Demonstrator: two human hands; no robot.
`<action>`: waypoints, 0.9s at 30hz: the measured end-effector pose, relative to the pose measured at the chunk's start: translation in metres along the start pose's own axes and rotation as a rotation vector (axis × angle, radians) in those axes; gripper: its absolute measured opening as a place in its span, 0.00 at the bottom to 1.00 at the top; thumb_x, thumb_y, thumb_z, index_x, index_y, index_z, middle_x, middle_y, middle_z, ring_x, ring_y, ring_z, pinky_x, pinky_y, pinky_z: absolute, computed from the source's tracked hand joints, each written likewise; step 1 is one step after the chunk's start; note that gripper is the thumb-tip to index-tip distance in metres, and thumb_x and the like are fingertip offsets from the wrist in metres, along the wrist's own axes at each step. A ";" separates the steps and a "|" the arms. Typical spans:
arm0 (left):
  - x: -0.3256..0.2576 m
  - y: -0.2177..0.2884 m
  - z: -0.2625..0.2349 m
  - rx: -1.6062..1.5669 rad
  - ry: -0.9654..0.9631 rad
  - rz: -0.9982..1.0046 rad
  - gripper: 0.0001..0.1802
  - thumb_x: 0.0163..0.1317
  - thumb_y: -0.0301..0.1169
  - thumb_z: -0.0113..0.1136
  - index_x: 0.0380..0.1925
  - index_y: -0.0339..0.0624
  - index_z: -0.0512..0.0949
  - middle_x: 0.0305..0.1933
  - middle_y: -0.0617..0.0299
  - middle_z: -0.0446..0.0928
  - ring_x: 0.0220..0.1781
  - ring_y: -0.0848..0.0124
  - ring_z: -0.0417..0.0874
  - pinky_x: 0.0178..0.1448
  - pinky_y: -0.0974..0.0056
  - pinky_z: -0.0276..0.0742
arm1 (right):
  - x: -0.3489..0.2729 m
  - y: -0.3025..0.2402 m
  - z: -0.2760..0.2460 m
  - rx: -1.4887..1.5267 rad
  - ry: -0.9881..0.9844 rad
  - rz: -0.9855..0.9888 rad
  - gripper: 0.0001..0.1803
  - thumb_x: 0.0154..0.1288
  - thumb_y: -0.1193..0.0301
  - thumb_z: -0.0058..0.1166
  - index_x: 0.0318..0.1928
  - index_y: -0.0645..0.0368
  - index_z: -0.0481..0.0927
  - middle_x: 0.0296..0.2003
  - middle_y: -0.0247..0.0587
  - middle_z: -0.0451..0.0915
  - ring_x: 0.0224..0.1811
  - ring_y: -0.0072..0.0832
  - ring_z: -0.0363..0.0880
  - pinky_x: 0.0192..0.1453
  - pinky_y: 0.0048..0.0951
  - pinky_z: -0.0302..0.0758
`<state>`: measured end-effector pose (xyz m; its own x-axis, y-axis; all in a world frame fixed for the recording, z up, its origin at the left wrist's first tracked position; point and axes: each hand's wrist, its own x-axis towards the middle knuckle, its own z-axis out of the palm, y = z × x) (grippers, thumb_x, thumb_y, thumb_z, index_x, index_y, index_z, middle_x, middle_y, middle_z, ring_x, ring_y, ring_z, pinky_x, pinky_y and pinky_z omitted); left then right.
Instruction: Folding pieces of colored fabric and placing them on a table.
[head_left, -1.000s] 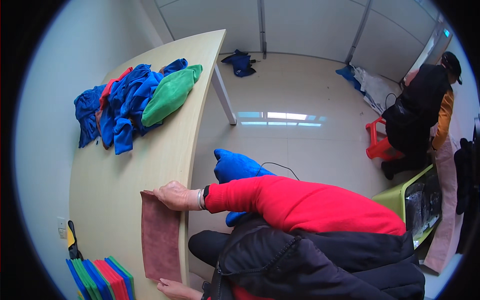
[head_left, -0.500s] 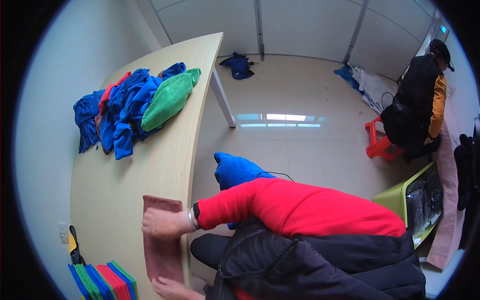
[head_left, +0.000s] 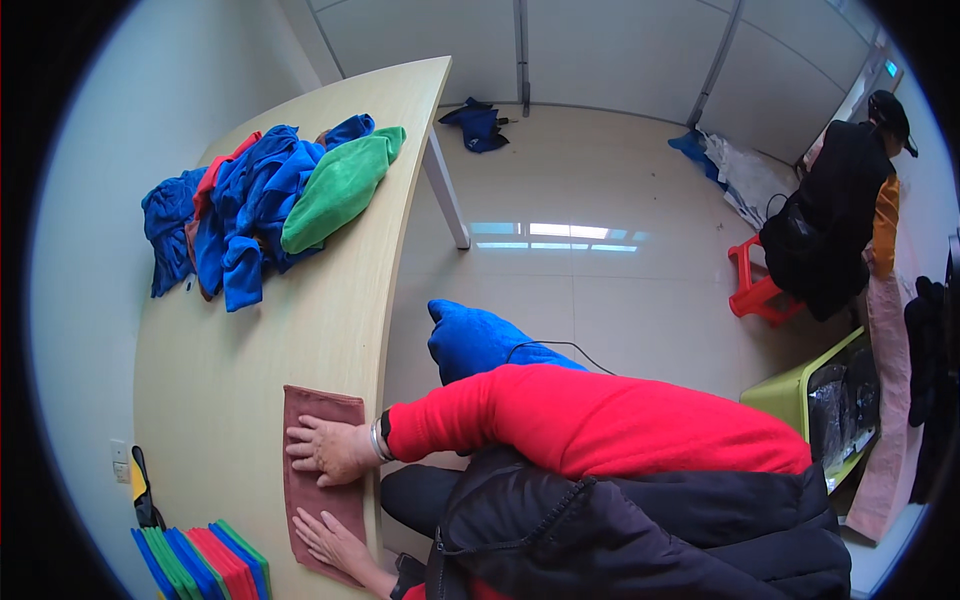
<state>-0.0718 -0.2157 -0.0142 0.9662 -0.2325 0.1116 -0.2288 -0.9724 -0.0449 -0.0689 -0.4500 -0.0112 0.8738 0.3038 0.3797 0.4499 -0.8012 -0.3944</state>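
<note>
A folded reddish-brown cloth (head_left: 325, 405) lies as a long flat rectangle along the near edge of the table. My right hand (head_left: 328, 450), with a bracelet at the wrist, presses palm down on its middle with the fingers spread. Farther down the same cloth, my left hand (head_left: 332, 545) rests flat, its fingers stretched out. Neither hand grips anything. At the table's far end sits a loose heap of blue cloths (head_left: 262, 195) mixed with red ones, and a green cloth (head_left: 343, 190) lies at its side.
A neat row of folded blue, green and red cloths (head_left: 205, 560) stands on the table (head_left: 215, 400) at lower left. Blue fabric (head_left: 475, 340) lies beside my right arm. A person (head_left: 835, 210) sits on a red stool (head_left: 755, 290) near a green bin (head_left: 790, 395).
My right hand has gone from curled fingers to a flat, spread palm on the cloth. My left hand has moved up from the cloth's lower end and now lies flat on it.
</note>
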 end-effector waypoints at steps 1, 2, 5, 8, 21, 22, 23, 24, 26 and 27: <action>0.000 -0.001 -0.003 0.000 -0.001 0.002 0.34 0.78 0.53 0.34 0.76 0.46 0.58 0.80 0.53 0.56 0.80 0.52 0.55 0.80 0.50 0.50 | -0.002 0.006 -0.003 -0.024 0.019 0.029 0.33 0.68 0.49 0.50 0.66 0.54 0.73 0.70 0.46 0.66 0.76 0.47 0.54 0.79 0.57 0.46; -0.001 -0.004 -0.005 0.016 -0.012 -0.020 0.35 0.78 0.54 0.34 0.76 0.46 0.58 0.80 0.53 0.56 0.80 0.52 0.55 0.80 0.50 0.50 | -0.003 0.013 -0.006 -0.049 0.038 0.058 0.33 0.68 0.48 0.50 0.66 0.54 0.73 0.70 0.46 0.66 0.76 0.47 0.54 0.79 0.57 0.46; -0.008 -0.029 -0.003 0.053 -0.028 -0.080 0.35 0.78 0.54 0.33 0.76 0.47 0.57 0.80 0.52 0.56 0.80 0.52 0.55 0.80 0.51 0.50 | -0.001 0.028 -0.011 -0.126 0.148 0.066 0.33 0.66 0.47 0.50 0.65 0.53 0.74 0.69 0.44 0.67 0.75 0.45 0.54 0.76 0.53 0.50; -0.001 -0.062 0.016 0.089 -0.010 -0.112 0.35 0.77 0.56 0.32 0.77 0.49 0.57 0.80 0.52 0.55 0.80 0.52 0.55 0.79 0.52 0.51 | -0.001 0.036 -0.013 -0.139 0.183 0.100 0.33 0.66 0.46 0.50 0.65 0.53 0.75 0.68 0.43 0.67 0.74 0.44 0.55 0.74 0.50 0.53; -0.028 -0.066 0.001 -0.018 -0.007 -0.326 0.35 0.77 0.56 0.32 0.76 0.50 0.57 0.76 0.53 0.63 0.78 0.55 0.61 0.76 0.49 0.57 | -0.011 0.048 -0.024 -0.106 0.175 0.195 0.32 0.66 0.49 0.50 0.64 0.55 0.75 0.64 0.43 0.69 0.70 0.42 0.60 0.69 0.46 0.58; -0.030 -0.063 -0.005 0.025 -0.013 -0.346 0.35 0.77 0.56 0.32 0.76 0.50 0.58 0.76 0.53 0.63 0.77 0.55 0.61 0.76 0.49 0.57 | -0.011 0.049 -0.025 -0.099 0.174 0.210 0.32 0.66 0.49 0.51 0.64 0.55 0.75 0.64 0.44 0.70 0.70 0.43 0.60 0.69 0.46 0.58; -0.033 -0.060 -0.011 0.070 -0.023 -0.363 0.35 0.77 0.56 0.33 0.75 0.49 0.59 0.76 0.54 0.64 0.77 0.55 0.62 0.76 0.49 0.57 | -0.012 0.048 -0.026 -0.102 0.177 0.213 0.32 0.66 0.49 0.51 0.64 0.55 0.75 0.64 0.44 0.70 0.70 0.43 0.60 0.69 0.46 0.58; -0.034 -0.056 -0.016 0.115 -0.032 -0.379 0.34 0.77 0.56 0.33 0.75 0.49 0.60 0.75 0.54 0.64 0.77 0.56 0.62 0.76 0.48 0.58 | -0.013 0.048 -0.026 -0.137 0.186 0.231 0.31 0.66 0.50 0.51 0.63 0.55 0.75 0.64 0.44 0.70 0.70 0.43 0.60 0.70 0.47 0.58; -0.037 -0.046 -0.024 0.176 0.015 -0.361 0.34 0.77 0.55 0.34 0.74 0.49 0.61 0.75 0.54 0.65 0.77 0.56 0.62 0.76 0.49 0.58 | -0.013 0.046 -0.026 -0.207 0.203 0.267 0.30 0.66 0.51 0.52 0.62 0.55 0.75 0.63 0.44 0.70 0.70 0.45 0.61 0.71 0.48 0.57; -0.038 -0.039 -0.028 0.238 0.060 -0.349 0.33 0.77 0.54 0.35 0.74 0.49 0.62 0.75 0.54 0.65 0.77 0.56 0.63 0.76 0.49 0.58 | -0.009 0.043 -0.025 -0.208 0.206 0.271 0.30 0.66 0.51 0.52 0.62 0.55 0.75 0.63 0.44 0.70 0.70 0.45 0.61 0.71 0.48 0.57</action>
<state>-0.1027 -0.1692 0.0115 0.9706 0.1021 0.2178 0.1510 -0.9634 -0.2214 -0.0623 -0.5000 -0.0108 0.8910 -0.0256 0.4533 0.1427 -0.9320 -0.3331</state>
